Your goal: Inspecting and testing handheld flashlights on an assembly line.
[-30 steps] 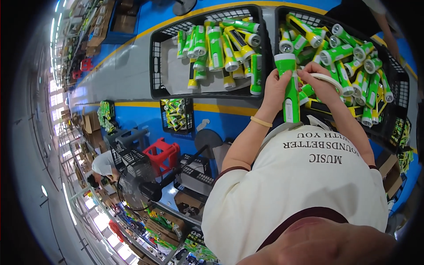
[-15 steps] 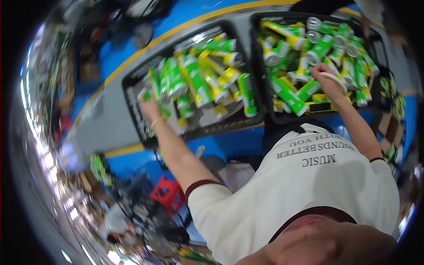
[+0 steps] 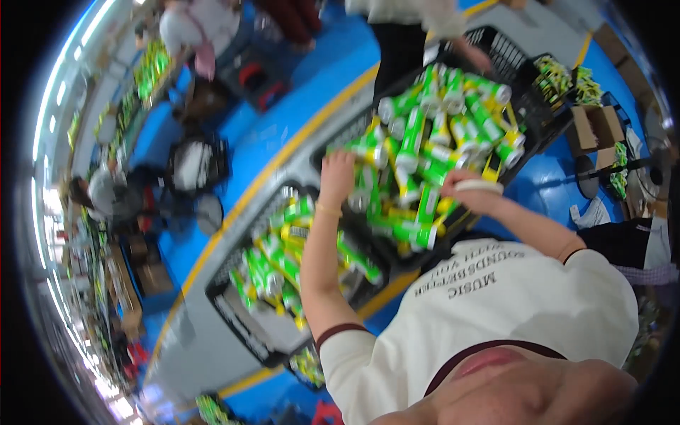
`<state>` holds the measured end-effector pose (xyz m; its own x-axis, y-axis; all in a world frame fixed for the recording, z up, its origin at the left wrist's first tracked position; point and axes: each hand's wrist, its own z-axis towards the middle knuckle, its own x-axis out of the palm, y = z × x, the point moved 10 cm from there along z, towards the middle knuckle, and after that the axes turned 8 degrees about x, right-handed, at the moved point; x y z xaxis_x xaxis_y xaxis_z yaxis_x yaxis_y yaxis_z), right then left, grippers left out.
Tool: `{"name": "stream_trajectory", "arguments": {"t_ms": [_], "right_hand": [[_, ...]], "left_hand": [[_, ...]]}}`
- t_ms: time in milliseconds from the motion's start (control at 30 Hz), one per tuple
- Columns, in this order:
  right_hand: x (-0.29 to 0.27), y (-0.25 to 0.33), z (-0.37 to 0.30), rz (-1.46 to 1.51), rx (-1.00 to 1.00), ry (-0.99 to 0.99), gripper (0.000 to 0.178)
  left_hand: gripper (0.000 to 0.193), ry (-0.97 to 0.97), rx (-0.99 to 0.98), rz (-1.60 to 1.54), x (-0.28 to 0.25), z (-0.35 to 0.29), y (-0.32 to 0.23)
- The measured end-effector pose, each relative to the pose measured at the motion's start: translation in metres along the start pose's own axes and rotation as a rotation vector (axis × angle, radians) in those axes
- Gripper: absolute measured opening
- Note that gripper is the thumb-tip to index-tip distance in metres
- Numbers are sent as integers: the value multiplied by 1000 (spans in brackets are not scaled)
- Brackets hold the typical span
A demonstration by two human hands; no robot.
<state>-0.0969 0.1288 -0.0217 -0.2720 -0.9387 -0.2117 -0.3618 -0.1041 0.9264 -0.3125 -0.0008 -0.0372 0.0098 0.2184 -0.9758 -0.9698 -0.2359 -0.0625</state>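
Observation:
Green-and-yellow tubes (image 3: 411,145) with whitish ends lie heaped in the right black crate (image 3: 397,263). My left hand (image 3: 338,173) is at this crate's left side, its fingers curled over a green-and-yellow tube (image 3: 367,153) at the edge of the heap. On the near right side, my right hand (image 3: 471,191) has its fingers closed at the end of a green tube (image 3: 433,171); the fingertips are partly hidden. A white band circles that hand. More tubes (image 3: 263,273) lie in the left black crate (image 3: 237,322), under my left forearm.
A person in dark trousers (image 3: 398,57) stands beyond the right crate, one hand (image 3: 473,55) by an adjoining black crate (image 3: 506,57). Open cardboard boxes (image 3: 595,127) stand on the right. A yellow line (image 3: 205,255) crosses the floor; other people sit farther left.
The view has turned, and both crates appear lower and slanted. My left hand has gone from the left crate to the right crate's left side. My right hand remains among the right crate's tubes.

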Motion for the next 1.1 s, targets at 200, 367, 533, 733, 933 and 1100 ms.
{"name": "stream_trajectory", "arguments": {"t_ms": [200, 367, 533, 733, 933, 1100], "right_hand": [[-48, -3, -41, 144, 194, -49, 19], [-89, -9, -60, 159, 161, -62, 18], [-122, -29, -52, 231, 202, -64, 18], [-132, -21, -15, 166, 133, 18, 11], [-109, 42, -15, 218, -40, 186, 11], [-86, 57, -18, 353, -38, 293, 15]], "left_hand": [[55, 380, -3, -2, 69, 38, 4], [55, 75, -313, -333, 32, 30, 18], [57, -596, -504, -1159, -20, 2, -2], [46, -889, -378, -1429, -92, 35, -113], [53, -824, -153, -1229, -144, 40, -161], [55, -707, -278, -1356, -133, 22, -181]]}}
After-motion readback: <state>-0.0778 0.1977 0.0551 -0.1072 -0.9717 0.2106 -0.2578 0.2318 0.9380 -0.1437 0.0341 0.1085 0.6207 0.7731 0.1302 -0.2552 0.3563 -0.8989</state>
